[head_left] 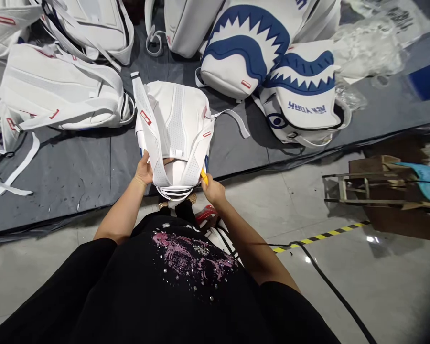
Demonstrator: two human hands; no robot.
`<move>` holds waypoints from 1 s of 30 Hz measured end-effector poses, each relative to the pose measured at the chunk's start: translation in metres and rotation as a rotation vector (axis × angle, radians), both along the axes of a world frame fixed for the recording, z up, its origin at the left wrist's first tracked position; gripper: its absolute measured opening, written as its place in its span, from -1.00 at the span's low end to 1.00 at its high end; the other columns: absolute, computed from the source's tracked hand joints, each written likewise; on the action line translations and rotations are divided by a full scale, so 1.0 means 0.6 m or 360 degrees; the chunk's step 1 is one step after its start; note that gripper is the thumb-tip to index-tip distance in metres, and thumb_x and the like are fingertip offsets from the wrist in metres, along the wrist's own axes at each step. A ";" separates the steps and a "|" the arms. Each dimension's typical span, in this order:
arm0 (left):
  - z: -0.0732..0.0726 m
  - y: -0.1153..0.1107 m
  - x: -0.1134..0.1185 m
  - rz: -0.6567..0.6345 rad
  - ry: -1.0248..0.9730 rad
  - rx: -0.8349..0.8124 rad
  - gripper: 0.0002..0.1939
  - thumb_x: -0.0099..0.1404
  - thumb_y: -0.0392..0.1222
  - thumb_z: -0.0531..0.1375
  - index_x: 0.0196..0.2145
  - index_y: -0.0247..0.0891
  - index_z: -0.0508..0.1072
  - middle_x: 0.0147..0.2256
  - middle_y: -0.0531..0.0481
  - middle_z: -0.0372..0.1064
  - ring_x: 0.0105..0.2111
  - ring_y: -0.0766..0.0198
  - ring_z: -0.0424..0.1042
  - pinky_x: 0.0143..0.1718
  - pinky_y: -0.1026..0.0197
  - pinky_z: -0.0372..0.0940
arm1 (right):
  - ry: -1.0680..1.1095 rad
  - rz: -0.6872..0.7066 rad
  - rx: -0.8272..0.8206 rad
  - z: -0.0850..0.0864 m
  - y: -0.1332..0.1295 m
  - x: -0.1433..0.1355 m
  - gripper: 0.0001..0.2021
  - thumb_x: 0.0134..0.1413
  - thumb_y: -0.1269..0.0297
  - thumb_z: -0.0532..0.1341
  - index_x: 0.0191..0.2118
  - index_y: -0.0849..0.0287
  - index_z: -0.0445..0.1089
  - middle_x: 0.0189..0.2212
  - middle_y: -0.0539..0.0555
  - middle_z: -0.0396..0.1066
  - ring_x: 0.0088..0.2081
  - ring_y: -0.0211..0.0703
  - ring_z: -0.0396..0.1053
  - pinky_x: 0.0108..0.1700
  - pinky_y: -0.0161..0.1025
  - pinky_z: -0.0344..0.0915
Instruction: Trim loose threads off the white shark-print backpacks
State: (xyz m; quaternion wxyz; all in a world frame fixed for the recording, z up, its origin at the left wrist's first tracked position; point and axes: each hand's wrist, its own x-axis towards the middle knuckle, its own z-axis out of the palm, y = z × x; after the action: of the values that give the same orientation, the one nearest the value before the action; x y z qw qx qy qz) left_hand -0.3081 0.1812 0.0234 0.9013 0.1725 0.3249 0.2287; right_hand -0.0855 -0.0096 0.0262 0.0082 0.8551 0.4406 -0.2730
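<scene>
A white backpack lies with its padded back and straps facing up, its top end at the table edge close to my body. My left hand grips its left side, fingers partly hidden behind the strap. On the other side, my right hand is closed around a small yellow object, perhaps a tool handle; the rest of it is hidden. That hand is right beside the right shoulder strap. A loose webbing strap trails off the bag to the right.
More white backpacks lie to the left and behind on the grey-covered table. Two with blue shark-mouth prints are at right, near clear plastic bags. A metal-framed cart, cardboard and a black cable are on the right.
</scene>
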 end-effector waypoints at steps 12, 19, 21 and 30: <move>-0.009 0.002 -0.012 0.0004 0.0003 0.0049 -0.08 0.42 0.40 -0.17 0.39 -0.43 0.12 -0.12 -0.40 0.57 -0.54 0.19 0.52 -0.45 0.18 0.44 | 0.0203 -0.0253 0.0262 -0.013 -0.098 -0.053 -0.58 0.43 0.07 -0.08 0.06 0.23 0.35 -0.27 0.19 0.53 -0.26 0.03 0.49 -0.26 -0.21 0.20; 0.010 0.001 -0.006 -0.0043 0.0014 0.0050 -0.12 0.42 0.39 -0.18 0.36 -0.39 0.17 -0.12 -0.36 0.57 -0.55 0.19 0.51 -0.52 0.18 0.41 | 0.0131 -0.0338 0.0236 -0.013 -0.087 -0.063 -0.63 0.42 0.08 -0.05 0.07 0.18 0.35 -0.26 0.17 0.53 -0.24 0.05 0.49 -0.27 -0.20 0.20; 0.011 0.002 -0.007 -0.0054 0.0013 0.0041 -0.14 0.43 0.38 -0.18 0.36 -0.39 0.17 -0.10 -0.37 0.56 -0.58 0.23 0.48 -0.54 0.18 0.40 | 0.0135 -0.0360 0.0245 -0.015 -0.089 -0.067 -0.61 0.41 0.08 -0.07 0.06 0.18 0.35 -0.25 0.19 0.53 -0.23 0.07 0.49 -0.27 -0.18 0.23; 0.000 0.008 -0.011 0.0000 0.0039 0.0067 -0.12 0.39 0.42 -0.09 0.30 -0.42 0.25 -0.16 -0.35 0.58 -0.41 0.09 0.57 -0.34 0.09 0.49 | 0.0303 -0.0469 0.0518 -0.004 -0.138 -0.082 -0.52 0.34 -0.02 -0.09 0.01 0.22 0.38 -0.29 0.24 0.54 -0.25 0.09 0.50 -0.22 -0.12 0.34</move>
State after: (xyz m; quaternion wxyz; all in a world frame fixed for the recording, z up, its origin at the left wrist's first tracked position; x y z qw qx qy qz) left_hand -0.3144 0.1860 0.0235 0.8935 0.1941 0.3310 0.2334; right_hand -0.1348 -0.0924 0.0239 -0.2112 0.8707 0.3479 -0.2762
